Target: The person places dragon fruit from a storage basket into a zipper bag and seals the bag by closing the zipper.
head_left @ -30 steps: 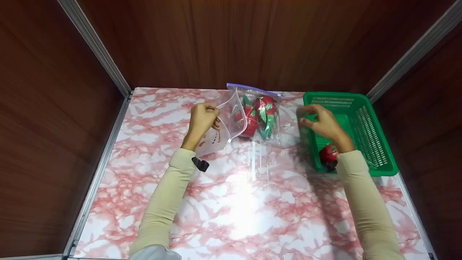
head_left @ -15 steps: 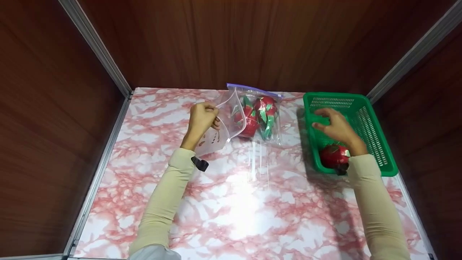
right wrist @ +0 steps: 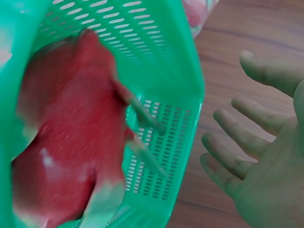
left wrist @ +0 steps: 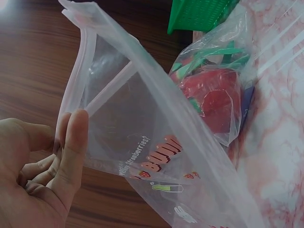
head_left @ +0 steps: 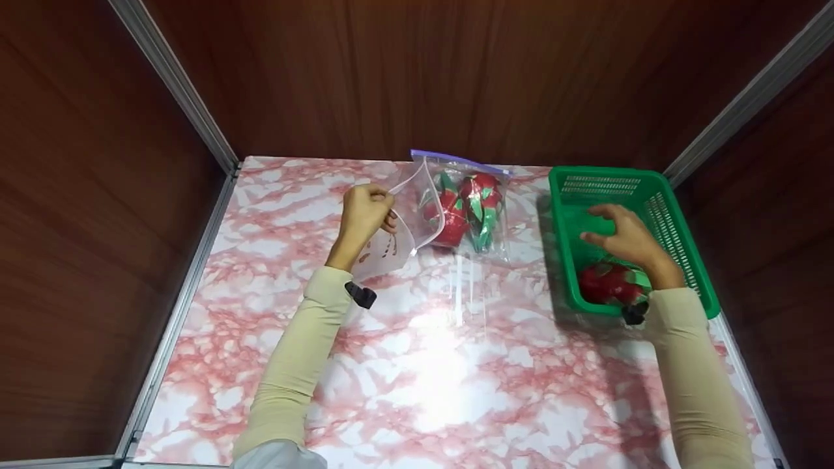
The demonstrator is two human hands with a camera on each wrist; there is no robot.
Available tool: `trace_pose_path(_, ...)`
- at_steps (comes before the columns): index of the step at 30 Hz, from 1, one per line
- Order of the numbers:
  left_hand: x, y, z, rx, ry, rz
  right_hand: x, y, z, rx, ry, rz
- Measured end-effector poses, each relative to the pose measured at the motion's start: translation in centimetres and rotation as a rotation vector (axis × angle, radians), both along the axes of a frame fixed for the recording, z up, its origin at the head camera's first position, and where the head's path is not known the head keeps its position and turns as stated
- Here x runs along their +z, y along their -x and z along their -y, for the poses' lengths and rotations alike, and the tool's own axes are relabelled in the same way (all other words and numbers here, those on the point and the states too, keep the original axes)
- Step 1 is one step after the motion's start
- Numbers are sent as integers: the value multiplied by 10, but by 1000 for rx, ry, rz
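Observation:
My left hand (head_left: 366, 212) pinches the rim of a clear zip bag (left wrist: 156, 118) between thumb and fingers, and the bag's mouth gapes. Printed lettering and small strawberries mark its side in the left wrist view. Over the green basket (head_left: 560, 247) hovers my right hand (head_left: 627, 241), fingers spread and holding nothing. Below that hand, at the basket's near end, lies a red dragon fruit (head_left: 607, 283) with green scales, partly covered by the wrist. The right wrist view shows the same dragon fruit (right wrist: 71, 128) close up, apart from the fingers.
Behind the held bag lies a purple-topped zip bag (head_left: 459, 159) with two dragon fruits (head_left: 482, 195) inside. Dark wood-grain panels (head_left: 417, 78) wall the back and sides. The table (head_left: 365, 365) has a pink marbled top with a bright glare spot.
My right hand has moved right and toward me, from the basket's left rim to over its inside, and more of the dragon fruit shows. The left hand stays on the bag.

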State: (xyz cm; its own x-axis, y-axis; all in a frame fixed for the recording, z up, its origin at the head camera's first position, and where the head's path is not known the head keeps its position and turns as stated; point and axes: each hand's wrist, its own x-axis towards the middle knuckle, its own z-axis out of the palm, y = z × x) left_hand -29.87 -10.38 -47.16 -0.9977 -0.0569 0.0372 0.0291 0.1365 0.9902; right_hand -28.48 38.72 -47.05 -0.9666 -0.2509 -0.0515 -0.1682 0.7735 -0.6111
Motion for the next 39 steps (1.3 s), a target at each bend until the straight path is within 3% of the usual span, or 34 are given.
trace_pose_path(7, -2, 1, 0, 2, 3, -2, -7, -8, -14, 1, -12, 65)
trace_pose_path(18, -3, 1, 2, 15, 15, -20, -18, -19, -33, 42, -71, 257)
trace_pose_path(30, -4, 2, 4, 15, 3, -5, -28, -31, -51, 28, -28, 464)
trace_pose_path(39, -5, 2, 5, 14, -2, -17, -35, -33, -59, 40, 12, 516)
